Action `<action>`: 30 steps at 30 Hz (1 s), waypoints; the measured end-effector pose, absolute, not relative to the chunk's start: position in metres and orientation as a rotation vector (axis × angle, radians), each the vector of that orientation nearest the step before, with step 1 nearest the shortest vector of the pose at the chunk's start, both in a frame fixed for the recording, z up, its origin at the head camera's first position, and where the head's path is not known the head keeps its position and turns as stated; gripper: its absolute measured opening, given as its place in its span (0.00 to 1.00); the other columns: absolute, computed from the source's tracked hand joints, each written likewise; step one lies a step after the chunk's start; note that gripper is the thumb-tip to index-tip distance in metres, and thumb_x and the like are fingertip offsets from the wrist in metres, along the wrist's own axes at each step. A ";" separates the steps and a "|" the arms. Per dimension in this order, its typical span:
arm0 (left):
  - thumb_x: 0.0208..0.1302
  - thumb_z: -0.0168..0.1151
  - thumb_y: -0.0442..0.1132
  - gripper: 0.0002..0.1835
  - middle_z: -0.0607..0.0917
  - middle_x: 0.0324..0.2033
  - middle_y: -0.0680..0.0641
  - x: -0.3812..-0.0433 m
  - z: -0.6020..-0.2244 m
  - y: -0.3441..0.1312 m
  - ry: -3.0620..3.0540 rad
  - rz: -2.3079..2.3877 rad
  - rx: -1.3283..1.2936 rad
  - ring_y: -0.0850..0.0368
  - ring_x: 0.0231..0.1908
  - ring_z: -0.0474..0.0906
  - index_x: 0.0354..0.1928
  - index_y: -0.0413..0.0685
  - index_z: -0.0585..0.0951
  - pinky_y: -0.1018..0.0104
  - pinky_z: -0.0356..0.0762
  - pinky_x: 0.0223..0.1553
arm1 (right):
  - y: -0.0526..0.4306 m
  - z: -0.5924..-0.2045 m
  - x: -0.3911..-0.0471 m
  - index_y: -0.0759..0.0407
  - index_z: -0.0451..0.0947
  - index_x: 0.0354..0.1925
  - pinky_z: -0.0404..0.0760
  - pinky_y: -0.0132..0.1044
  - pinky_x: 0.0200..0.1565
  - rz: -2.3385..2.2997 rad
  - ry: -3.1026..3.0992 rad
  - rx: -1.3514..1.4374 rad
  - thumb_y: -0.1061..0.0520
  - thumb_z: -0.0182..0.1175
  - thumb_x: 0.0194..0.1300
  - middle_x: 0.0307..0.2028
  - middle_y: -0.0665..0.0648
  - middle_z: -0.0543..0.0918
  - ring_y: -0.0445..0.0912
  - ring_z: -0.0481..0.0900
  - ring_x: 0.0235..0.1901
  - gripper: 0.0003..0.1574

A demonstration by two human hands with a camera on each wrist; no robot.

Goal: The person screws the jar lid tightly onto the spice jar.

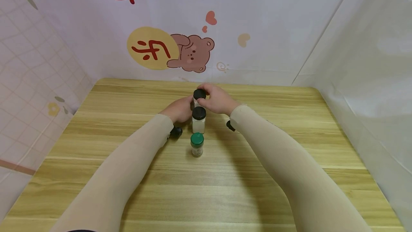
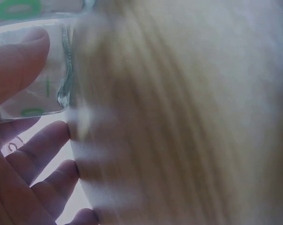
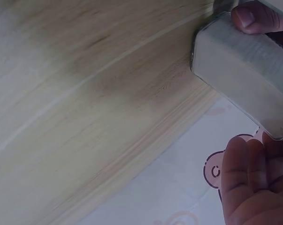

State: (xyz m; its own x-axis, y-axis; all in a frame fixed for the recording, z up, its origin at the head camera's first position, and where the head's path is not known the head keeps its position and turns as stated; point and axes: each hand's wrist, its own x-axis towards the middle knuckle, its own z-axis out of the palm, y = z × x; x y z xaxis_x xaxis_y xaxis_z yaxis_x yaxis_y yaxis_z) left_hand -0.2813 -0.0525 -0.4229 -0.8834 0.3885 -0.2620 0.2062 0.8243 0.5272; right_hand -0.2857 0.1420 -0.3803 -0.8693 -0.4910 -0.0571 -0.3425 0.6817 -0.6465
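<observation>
Three jars stand in a line running away from me in the head view. The farthest jar (image 1: 199, 93) has a black lid, and both hands are on it. My right hand (image 1: 220, 100) grips it from the right, thumb and fingers about the lid. From the left, my left hand (image 1: 182, 109) holds its side; the left wrist view shows the thumb (image 2: 24, 61) on clear glass with green print. In the right wrist view it is a square glass jar (image 3: 244, 70) with pale contents. Just nearer stands a second black-lidded jar (image 1: 198, 125) with white contents.
A smaller spice jar (image 1: 197, 145) with a green lid stands closest to me. All are on a wooden table (image 1: 206, 196). A white wall sheet (image 1: 264, 56) with a printed bear rises behind the far edge, and pale sheets hang at both sides.
</observation>
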 end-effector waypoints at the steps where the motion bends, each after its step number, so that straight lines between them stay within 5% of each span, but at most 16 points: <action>1: 0.81 0.54 0.46 0.21 0.82 0.59 0.44 -0.281 -0.423 -0.052 2.650 0.706 0.450 0.45 0.56 0.79 0.71 0.57 0.70 0.47 0.76 0.62 | 0.142 -0.381 -0.286 0.58 0.70 0.72 0.74 0.51 0.70 -0.956 2.670 -0.675 0.48 0.61 0.76 0.66 0.59 0.78 0.54 0.76 0.66 0.33; 9: 0.81 0.53 0.46 0.21 0.82 0.58 0.44 -0.280 -0.422 -0.052 2.649 0.706 0.452 0.45 0.55 0.79 0.71 0.58 0.70 0.47 0.76 0.62 | 0.142 -0.382 -0.285 0.57 0.74 0.64 0.76 0.50 0.66 -0.970 2.677 -0.633 0.45 0.64 0.75 0.58 0.57 0.80 0.56 0.78 0.62 0.28; 16: 0.81 0.53 0.45 0.22 0.81 0.60 0.44 -0.281 -0.423 -0.053 2.636 0.708 0.439 0.45 0.57 0.79 0.73 0.58 0.69 0.46 0.76 0.63 | 0.143 -0.382 -0.283 0.60 0.65 0.76 0.76 0.50 0.69 -1.005 2.661 -0.630 0.46 0.63 0.75 0.66 0.61 0.78 0.55 0.77 0.65 0.40; 26: 0.81 0.54 0.47 0.23 0.82 0.58 0.45 -0.282 -0.424 -0.052 2.641 0.721 0.433 0.45 0.55 0.79 0.73 0.58 0.69 0.46 0.76 0.62 | 0.144 -0.385 -0.285 0.57 0.75 0.65 0.77 0.49 0.65 -1.013 2.652 -0.659 0.46 0.62 0.77 0.58 0.57 0.82 0.53 0.79 0.60 0.26; 30: 0.82 0.53 0.45 0.21 0.82 0.57 0.44 -0.282 -0.424 -0.052 2.635 0.710 0.425 0.45 0.53 0.79 0.71 0.57 0.70 0.47 0.75 0.60 | 0.144 -0.385 -0.285 0.58 0.70 0.72 0.77 0.49 0.66 -0.997 2.665 -0.633 0.43 0.62 0.76 0.62 0.58 0.80 0.53 0.78 0.62 0.35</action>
